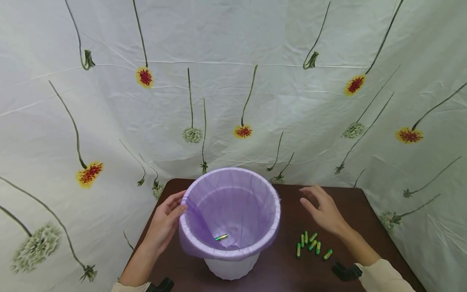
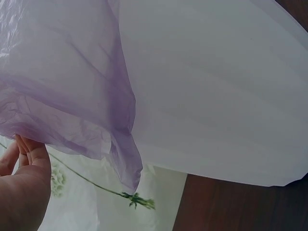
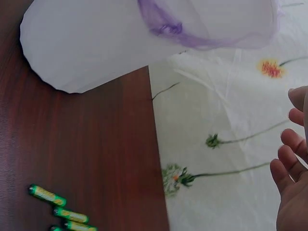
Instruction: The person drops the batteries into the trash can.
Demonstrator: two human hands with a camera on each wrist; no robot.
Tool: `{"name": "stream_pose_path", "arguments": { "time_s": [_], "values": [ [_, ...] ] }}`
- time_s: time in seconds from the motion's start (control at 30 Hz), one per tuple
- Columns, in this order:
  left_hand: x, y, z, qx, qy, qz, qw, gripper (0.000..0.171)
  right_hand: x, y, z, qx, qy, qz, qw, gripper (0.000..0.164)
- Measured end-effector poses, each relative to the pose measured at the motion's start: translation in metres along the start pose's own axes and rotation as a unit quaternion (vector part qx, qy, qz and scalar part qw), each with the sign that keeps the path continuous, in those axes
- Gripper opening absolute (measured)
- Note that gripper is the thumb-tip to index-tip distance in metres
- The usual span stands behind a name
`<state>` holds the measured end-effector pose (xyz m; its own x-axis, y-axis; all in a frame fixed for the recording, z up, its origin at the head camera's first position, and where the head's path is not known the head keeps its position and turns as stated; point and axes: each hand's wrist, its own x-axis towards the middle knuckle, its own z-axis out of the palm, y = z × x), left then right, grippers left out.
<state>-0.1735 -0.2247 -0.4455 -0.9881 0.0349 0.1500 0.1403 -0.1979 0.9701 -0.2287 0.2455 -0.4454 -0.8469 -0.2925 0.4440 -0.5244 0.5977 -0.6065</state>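
Note:
A white trash bin (image 1: 232, 267) lined with a purple plastic bag (image 1: 251, 207) stands upright on the table. My left hand (image 1: 166, 221) holds the bin's left rim, thumb on the bag's folded edge. In the left wrist view, the fingers of that hand (image 2: 29, 168) go partly out of sight at the bag's hem. One green and yellow battery (image 1: 221, 237) lies at the bottom inside the liner. Right of the bin, my right hand (image 1: 324, 211) hovers with fingers loosely bent and nothing in them. Several similar batteries (image 1: 313, 245) lie on the table nearer me than that hand.
The dark brown wooden table (image 1: 281, 271) has its far edge just behind the bin. A white cloth (image 1: 226, 93) printed with flowers hangs behind it and along both sides. Black straps (image 1: 346, 271) sit on both wrists.

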Motion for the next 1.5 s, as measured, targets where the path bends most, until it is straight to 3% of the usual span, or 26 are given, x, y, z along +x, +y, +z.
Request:
{"name": "stream_pose_path", "arguments": {
  "time_s": [0.4,1.1,1.37,1.5],
  "values": [
    [0.000,-0.002,-0.001,-0.008,-0.006,0.005,0.9999,0.049,-0.043,0.026,0.006,-0.011,0.024,0.079,0.997,0.026],
    [0.000,-0.002,0.000,-0.013,-0.004,0.005,0.9999,0.048,-0.091,0.069,0.020,-0.005,0.021,0.152,0.988,0.029],
    [0.000,-0.001,-0.001,-0.013,-0.001,0.001,0.9999,0.049,-0.120,0.098,0.040,-0.046,0.047,0.127,0.990,0.023],
    [0.000,-0.001,0.000,-0.010,0.001,-0.005,0.9999,0.049,-0.144,0.119,0.050,-0.055,0.029,0.138,0.988,0.030]
  ]
}}
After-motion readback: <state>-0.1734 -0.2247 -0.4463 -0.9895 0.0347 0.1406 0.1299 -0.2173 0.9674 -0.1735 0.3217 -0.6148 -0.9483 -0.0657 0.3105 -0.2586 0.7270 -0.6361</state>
